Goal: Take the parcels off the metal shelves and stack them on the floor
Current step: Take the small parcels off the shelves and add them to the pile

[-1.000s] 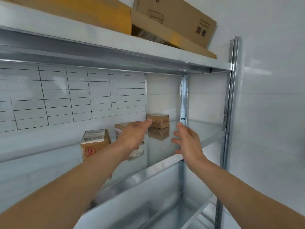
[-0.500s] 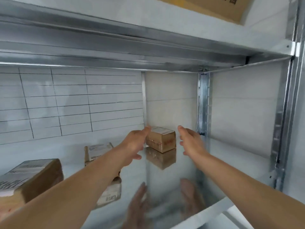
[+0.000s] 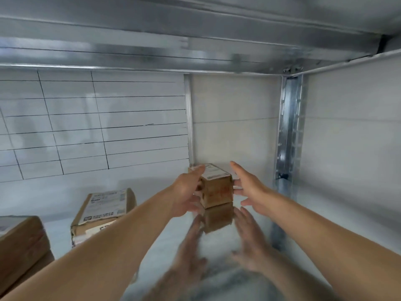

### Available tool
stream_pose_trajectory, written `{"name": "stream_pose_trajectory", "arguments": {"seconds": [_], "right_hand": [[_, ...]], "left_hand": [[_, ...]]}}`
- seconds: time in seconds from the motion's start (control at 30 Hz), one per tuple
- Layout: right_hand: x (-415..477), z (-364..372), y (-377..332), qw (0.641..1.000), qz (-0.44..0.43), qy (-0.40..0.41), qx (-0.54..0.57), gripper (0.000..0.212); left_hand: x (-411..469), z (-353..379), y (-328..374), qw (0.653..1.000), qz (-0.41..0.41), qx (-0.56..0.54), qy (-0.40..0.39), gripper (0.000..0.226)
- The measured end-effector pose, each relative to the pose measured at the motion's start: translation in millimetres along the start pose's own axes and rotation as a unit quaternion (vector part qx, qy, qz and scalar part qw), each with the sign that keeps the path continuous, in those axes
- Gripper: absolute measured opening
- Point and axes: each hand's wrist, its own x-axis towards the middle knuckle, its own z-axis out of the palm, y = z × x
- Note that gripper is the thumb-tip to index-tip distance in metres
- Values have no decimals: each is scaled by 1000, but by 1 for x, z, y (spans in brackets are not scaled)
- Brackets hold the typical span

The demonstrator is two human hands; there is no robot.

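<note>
Head view: a small parcel (image 3: pixel 216 187) sits far back on the metal shelf (image 3: pixel 165 233), near the right rear upright (image 3: pixel 287 135). The left hand (image 3: pixel 187 192) touches its left side, fingers spread; the right hand (image 3: pixel 249 190) is spread just beside its right side, contact unclear. Neither grip has closed on it. Two larger parcels (image 3: pixel 104 211) lie to the left. Judged risk: on this glossy shelf an uneven squeeze could push the box away towards the wall.

Small parcel (image 3: pixel 217 187) rear shelf (image 3: pixel 152 246); two parcels (image 3: pixel 104 211) left.
</note>
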Motion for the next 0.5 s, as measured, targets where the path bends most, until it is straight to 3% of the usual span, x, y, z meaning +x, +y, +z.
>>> {"name": "stream_pose_trajectory", "arguments": {"seconds": [0.2, 0.3, 0.4, 0.5], "right_hand": [[9, -18, 7, 988, -66, 143, -1, 55], [10, -23, 8, 977, -79, 189, -60, 54], [14, -26, 11, 976, -33, 183, -111, 55], [12, -24, 15, 993, 18, 114, -26, 49]], "left_hand": [[-2, -23, 2, 994, -2, 58, 91, 78], [-15, -25, 1, 994, -22, 62, 84, 79], [-28, -11, 1, 993, -44, 97, 50, 74], [-34, 4, 1, 995, -53, 80, 9, 58]]}}
